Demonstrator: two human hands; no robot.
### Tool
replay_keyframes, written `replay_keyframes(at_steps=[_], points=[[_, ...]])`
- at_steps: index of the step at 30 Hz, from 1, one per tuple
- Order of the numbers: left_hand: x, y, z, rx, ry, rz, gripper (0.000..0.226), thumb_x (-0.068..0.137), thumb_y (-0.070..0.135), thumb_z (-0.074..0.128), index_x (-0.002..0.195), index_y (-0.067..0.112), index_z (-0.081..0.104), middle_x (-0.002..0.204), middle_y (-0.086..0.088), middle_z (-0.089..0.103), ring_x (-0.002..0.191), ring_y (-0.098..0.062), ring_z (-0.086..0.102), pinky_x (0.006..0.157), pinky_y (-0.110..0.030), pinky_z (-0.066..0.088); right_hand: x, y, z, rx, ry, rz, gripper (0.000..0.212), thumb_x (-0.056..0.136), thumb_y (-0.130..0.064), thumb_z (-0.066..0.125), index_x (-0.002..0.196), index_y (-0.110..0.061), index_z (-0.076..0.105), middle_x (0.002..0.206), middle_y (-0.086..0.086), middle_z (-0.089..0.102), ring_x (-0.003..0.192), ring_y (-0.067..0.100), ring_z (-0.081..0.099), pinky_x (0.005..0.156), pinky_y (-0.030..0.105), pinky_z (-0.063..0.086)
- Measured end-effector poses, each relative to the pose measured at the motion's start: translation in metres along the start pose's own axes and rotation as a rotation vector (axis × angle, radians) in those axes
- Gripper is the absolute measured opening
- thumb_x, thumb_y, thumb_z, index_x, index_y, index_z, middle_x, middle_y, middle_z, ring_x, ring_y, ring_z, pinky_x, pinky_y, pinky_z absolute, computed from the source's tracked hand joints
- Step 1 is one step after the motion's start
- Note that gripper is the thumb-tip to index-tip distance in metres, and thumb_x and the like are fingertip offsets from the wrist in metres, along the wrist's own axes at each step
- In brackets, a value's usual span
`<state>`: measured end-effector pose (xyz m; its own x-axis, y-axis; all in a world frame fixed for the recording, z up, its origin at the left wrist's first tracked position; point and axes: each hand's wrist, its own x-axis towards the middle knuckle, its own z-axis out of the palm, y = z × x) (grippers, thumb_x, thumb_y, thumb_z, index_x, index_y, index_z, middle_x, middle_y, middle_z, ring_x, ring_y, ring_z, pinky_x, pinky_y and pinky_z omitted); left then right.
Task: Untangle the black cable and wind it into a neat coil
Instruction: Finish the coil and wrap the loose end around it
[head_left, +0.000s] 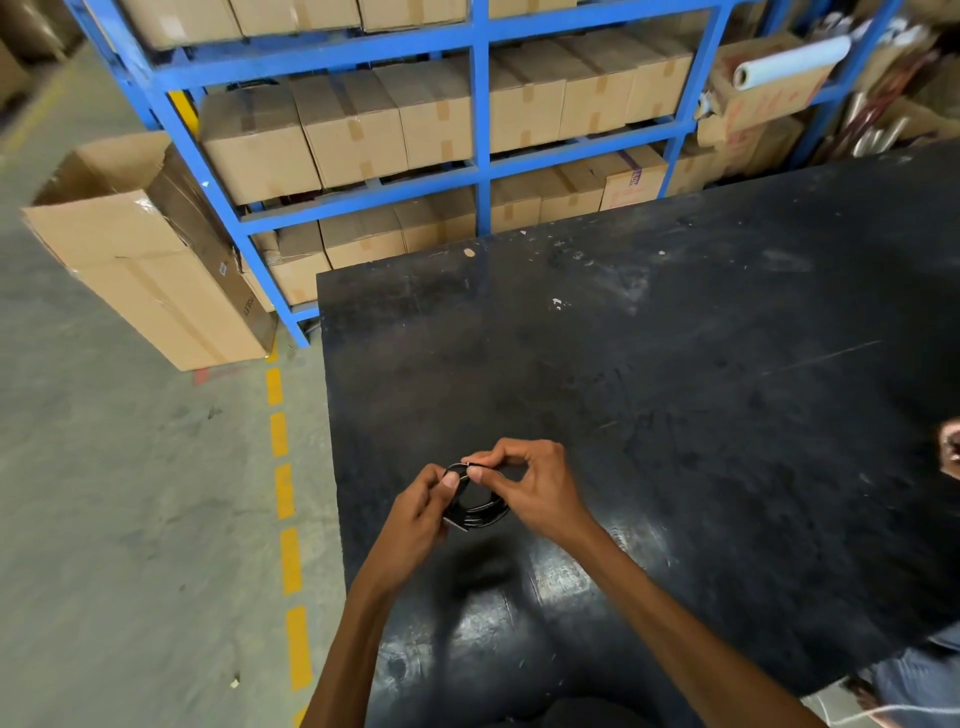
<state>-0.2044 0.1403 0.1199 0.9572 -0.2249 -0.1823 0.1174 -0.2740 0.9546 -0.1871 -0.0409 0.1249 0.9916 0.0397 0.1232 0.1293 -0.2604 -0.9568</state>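
Note:
The black cable (480, 512) is gathered into a small bundle of several loops, held just above the black table (675, 389) near its front left part. My left hand (421, 512) grips the bundle's left side, thumb pressed on the strands. My right hand (530, 483) pinches the top of the loops between thumb and forefinger, touching the cable next to my left thumb. A short plug end sticks out under the bundle. Part of the cable is hidden behind my fingers.
A blue steel rack (480, 130) stacked with cardboard boxes stands beyond the table. An open carton (150, 260) leans on the floor at the left, beside a dashed yellow floor line (288, 519). Another person's hand (950, 447) shows at the right edge.

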Motion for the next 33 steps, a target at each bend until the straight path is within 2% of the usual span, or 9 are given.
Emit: replay_keyframes(at_steps=[6, 10, 13, 16, 19, 23, 25, 28, 33], points=[[0.004, -0.007, -0.010, 0.051, 0.001, -0.008, 0.036, 0.103, 0.038, 0.049, 0.089, 0.004, 0.050, 0.067, 0.002, 0.048, 0.062, -0.014, 0.043, 0.055, -0.027, 0.036, 0.006, 0.006, -0.004, -0.233, -0.094, -0.139, 0.005, 0.082, -0.010, 0.083, 0.082, -0.010, 0.078, 0.095, -0.001, 0.082, 0.092, 0.015, 0.074, 0.084, 0.039, 0.059], [0.016, -0.005, -0.006, 0.000, 0.108, -0.054, 0.032, 0.104, 0.038, 0.050, 0.086, 0.012, 0.054, 0.060, 0.011, 0.054, 0.057, -0.009, 0.047, 0.055, -0.027, 0.040, 0.011, 0.013, 0.006, -0.279, 0.044, -0.221, 0.005, 0.083, -0.005, 0.081, 0.085, -0.006, 0.077, 0.090, 0.008, 0.079, 0.084, 0.020, 0.074, 0.075, 0.042, 0.061], [0.024, -0.009, -0.003, 0.236, 0.327, -0.089, 0.038, 0.101, 0.055, 0.043, 0.084, 0.022, 0.051, 0.067, 0.005, 0.064, 0.062, -0.015, 0.061, 0.060, -0.037, 0.046, 0.018, 0.021, 0.019, -0.345, 0.197, -0.244, 0.007, 0.081, -0.003, 0.082, 0.082, -0.006, 0.076, 0.091, 0.003, 0.081, 0.081, 0.020, 0.072, 0.074, 0.035, 0.059], [0.031, -0.021, -0.001, 0.523, 0.460, -0.094, 0.044, 0.096, 0.062, 0.046, 0.075, 0.023, 0.045, 0.063, 0.004, 0.059, 0.060, -0.017, 0.058, 0.052, -0.030, 0.038, 0.029, 0.034, 0.028, -0.373, 0.277, -0.215, 0.013, 0.079, 0.000, 0.083, 0.077, -0.006, 0.072, 0.089, 0.002, 0.080, 0.079, 0.023, 0.071, 0.074, 0.029, 0.056], [0.044, -0.038, 0.001, 0.670, 0.417, -0.101, 0.042, 0.100, 0.048, 0.047, 0.067, 0.021, 0.046, 0.065, 0.000, 0.062, 0.064, -0.025, 0.064, 0.048, -0.029, 0.035, 0.036, 0.054, 0.039, -0.373, 0.265, -0.153, 0.016, 0.081, -0.004, 0.082, 0.075, -0.010, 0.069, 0.089, 0.001, 0.078, 0.082, 0.022, 0.072, 0.075, 0.033, 0.057], [0.063, -0.068, 0.003, 0.769, 0.347, -0.188, 0.040, 0.104, 0.040, 0.040, 0.093, 0.012, 0.064, 0.090, -0.012, 0.074, 0.083, -0.034, 0.070, 0.072, -0.043, 0.058, 0.037, 0.086, 0.059, -0.389, 0.200, -0.035, 0.010, 0.082, -0.006, 0.082, 0.081, -0.011, 0.074, 0.091, 0.002, 0.077, 0.083, 0.019, 0.072, 0.077, 0.035, 0.060], [0.070, -0.089, 0.004, 0.812, 0.295, -0.247, 0.038, 0.104, 0.039, 0.038, 0.102, 0.012, 0.063, 0.099, -0.015, 0.074, 0.090, -0.036, 0.070, 0.077, -0.043, 0.058, 0.037, 0.105, 0.070, -0.402, 0.150, 0.048, 0.006, 0.082, -0.004, 0.081, 0.085, -0.008, 0.077, 0.091, 0.006, 0.078, 0.083, 0.021, 0.073, 0.079, 0.035, 0.061], [0.075, -0.123, 0.007, 0.834, 0.216, -0.347, 0.036, 0.105, 0.036, 0.036, 0.112, 0.011, 0.061, 0.107, -0.019, 0.072, 0.098, -0.040, 0.069, 0.080, -0.043, 0.054, 0.031, 0.130, 0.084, -0.454, 0.045, 0.172, 0.008, 0.083, -0.001, 0.078, 0.091, -0.004, 0.079, 0.093, 0.010, 0.078, 0.084, 0.024, 0.074, 0.082, 0.021, 0.055], [0.075, -0.162, 0.013, 0.822, 0.137, -0.412, 0.030, 0.105, 0.028, 0.041, 0.117, 0.009, 0.061, 0.108, -0.017, 0.074, 0.096, -0.035, 0.070, 0.074, -0.038, 0.051, 0.019, 0.156, 0.101, -0.535, -0.103, 0.320, 0.018, 0.090, -0.004, 0.071, 0.107, -0.003, 0.078, 0.106, 0.013, 0.077, 0.094, 0.026, 0.074, 0.085, 0.030, 0.059]])
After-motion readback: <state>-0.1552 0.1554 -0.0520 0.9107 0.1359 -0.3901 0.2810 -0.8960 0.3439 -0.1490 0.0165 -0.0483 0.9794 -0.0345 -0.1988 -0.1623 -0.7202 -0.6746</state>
